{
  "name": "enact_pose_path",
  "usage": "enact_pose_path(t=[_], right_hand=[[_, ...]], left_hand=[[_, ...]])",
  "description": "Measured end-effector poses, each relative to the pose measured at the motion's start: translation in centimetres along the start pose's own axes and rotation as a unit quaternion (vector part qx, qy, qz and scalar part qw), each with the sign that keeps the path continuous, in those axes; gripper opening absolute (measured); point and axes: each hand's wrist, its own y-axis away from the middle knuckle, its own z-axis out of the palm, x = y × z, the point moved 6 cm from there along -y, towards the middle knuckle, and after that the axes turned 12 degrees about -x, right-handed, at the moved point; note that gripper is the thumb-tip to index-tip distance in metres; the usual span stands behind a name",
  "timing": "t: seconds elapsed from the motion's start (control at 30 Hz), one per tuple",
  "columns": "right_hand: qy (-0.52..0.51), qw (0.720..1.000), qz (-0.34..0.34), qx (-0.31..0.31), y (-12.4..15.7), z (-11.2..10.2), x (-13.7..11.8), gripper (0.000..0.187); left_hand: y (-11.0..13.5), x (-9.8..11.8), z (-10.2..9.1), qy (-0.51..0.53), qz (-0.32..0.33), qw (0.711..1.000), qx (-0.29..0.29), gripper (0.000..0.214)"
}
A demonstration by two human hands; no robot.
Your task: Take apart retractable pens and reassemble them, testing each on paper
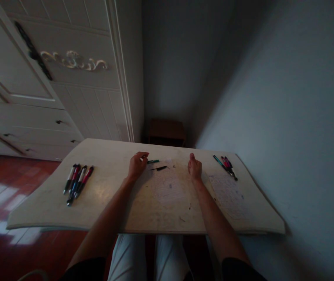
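My left hand [136, 165] rests on the cream table [52, 207], its fingertips touching a small teal pen part [153, 161]. A thin black pen piece [159, 168] lies just right of it. My right hand [194, 168] lies on the table with its fingers curled and nothing visible in it. Between the hands is a faintly marked sheet of paper [168, 187].
Several red, black and blue pens [78, 180] lie in a row at the table's left. A second bunch of pens [225, 164] lies at the far right, above another sheet [228, 195]. A white cabinet [52, 78] stands left, a wall right, a dark stool [167, 132] behind.
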Motion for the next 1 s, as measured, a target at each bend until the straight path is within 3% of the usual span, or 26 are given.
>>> enact_pose_path(t=[0.13, 0.3, 0.4, 0.67, 0.83, 1.0], right_hand=[[0.047, 0.999, -0.013, -0.007, 0.3, 0.5, -0.4, 0.065], [0.11, 0.989, -0.088, -0.036, 1.1, 1.4, -1.9, 0.058], [0.121, 0.988, -0.092, -0.041, 1.1, 1.5, -1.9, 0.057], [0.069, 0.995, -0.06, -0.047, 0.9, 1.4, -1.3, 0.063], [0.058, 0.995, -0.065, -0.039, 1.0, 1.6, -1.2, 0.063], [0.053, 0.996, -0.066, -0.024, 0.9, 1.5, -1.2, 0.061]], left_hand=[[0.5, 2.0, 1.8, -0.075, 0.093, 0.989, -0.086, 0.033], [0.8, 1.6, 3.1, -0.112, 0.104, 0.979, -0.136, 0.027], [0.6, 1.2, 3.2, -0.107, 0.101, 0.979, -0.141, 0.028], [0.1, 0.8, 2.6, -0.074, 0.072, 0.987, -0.126, 0.029], [0.0, 0.4, 0.9, -0.026, 0.049, 0.997, -0.05, 0.039], [0.0, 0.5, -0.3, 0.059, 0.061, 0.996, 0.009, 0.034]])
